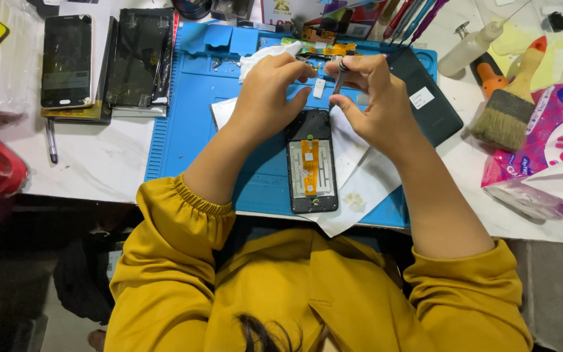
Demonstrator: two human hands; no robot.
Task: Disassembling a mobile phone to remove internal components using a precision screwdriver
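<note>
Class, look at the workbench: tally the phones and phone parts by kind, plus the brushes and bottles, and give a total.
Opened phone on the blue mat: 1
Phone back cover: 1
Intact dark phone: 1
Loose screen panels, stacked: at least 2
Brush: 1
Squeeze bottle: 1
Total: at least 7

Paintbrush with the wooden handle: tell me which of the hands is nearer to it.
Right. The right hand is left of the paintbrush; the left hand lies farther left, beyond it.
</note>
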